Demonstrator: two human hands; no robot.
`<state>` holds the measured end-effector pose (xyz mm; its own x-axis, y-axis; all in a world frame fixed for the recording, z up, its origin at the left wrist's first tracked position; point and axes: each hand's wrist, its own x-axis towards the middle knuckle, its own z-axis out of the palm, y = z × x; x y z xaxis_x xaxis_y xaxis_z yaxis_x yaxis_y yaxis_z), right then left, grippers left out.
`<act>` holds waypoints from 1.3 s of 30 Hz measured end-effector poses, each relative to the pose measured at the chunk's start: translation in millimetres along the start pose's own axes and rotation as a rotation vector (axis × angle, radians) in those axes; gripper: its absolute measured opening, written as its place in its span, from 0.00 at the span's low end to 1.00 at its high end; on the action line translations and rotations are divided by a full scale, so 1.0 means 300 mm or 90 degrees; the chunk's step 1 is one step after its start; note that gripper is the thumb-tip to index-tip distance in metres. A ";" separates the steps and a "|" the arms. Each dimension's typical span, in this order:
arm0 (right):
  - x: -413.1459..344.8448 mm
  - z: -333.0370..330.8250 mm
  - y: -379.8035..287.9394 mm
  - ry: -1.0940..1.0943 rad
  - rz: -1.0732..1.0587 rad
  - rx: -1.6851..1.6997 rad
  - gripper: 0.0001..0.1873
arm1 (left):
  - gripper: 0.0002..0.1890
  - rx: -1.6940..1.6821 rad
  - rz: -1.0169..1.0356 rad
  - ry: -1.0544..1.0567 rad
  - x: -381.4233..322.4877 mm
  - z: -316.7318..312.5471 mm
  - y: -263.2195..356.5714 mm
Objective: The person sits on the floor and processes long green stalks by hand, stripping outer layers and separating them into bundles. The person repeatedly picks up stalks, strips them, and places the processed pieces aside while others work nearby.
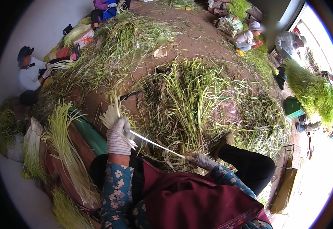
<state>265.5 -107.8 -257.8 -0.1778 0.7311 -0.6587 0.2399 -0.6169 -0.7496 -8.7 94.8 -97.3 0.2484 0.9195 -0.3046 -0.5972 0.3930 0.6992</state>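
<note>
My gloved left hand (118,136) is closed around a small bunch of pale leafy stalks (113,113), with leaf ends fanning out above the fist and white ends poking out below. A single long white stalk (156,145) stretches from this hand across to the right. Its far end is pinched in the gloved fingers of my right hand (200,161), low over the heap. Beneath and ahead of both hands spreads a heap of loose green leaves and trimmings (193,103). The fingertips of my left hand are partly hidden by the stalks.
Beside my left leg lies a large bundle of pale stalks (69,151), with a tied bundle (32,146) farther left. A seated person (30,74) holds stalks by the left wall. Other people work at the back and right. A green box (293,108) stands at right.
</note>
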 end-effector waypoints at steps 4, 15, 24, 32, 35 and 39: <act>0.011 -0.002 0.152 -0.152 0.154 -0.515 0.17 | 0.08 -0.001 0.064 0.029 -0.003 -0.002 0.048; 0.020 0.038 -0.244 0.134 -0.449 -0.234 0.32 | 0.08 -0.023 -0.056 -0.022 0.006 0.029 -0.029; 0.072 0.057 -0.312 -0.376 -0.124 0.065 0.19 | 0.10 -0.096 -0.037 -0.037 0.071 -0.007 -0.115; 0.090 -0.081 -0.330 -0.360 -0.094 0.125 0.20 | 0.07 0.017 -0.062 0.110 0.166 0.010 -0.110; 0.121 -0.075 -0.397 -0.256 -0.123 0.197 0.17 | 0.07 0.229 -0.236 0.120 0.148 0.056 -0.258; 0.194 -0.117 -0.368 -0.290 -0.187 0.090 0.17 | 0.10 0.343 -0.375 0.050 0.073 0.050 -0.400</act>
<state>262.2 13.2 -211.1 -0.6196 0.6977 -0.3596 -0.0069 -0.4629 -0.8864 79.9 68.0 -178.3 0.3422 0.5644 -0.7512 0.0712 0.7816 0.6197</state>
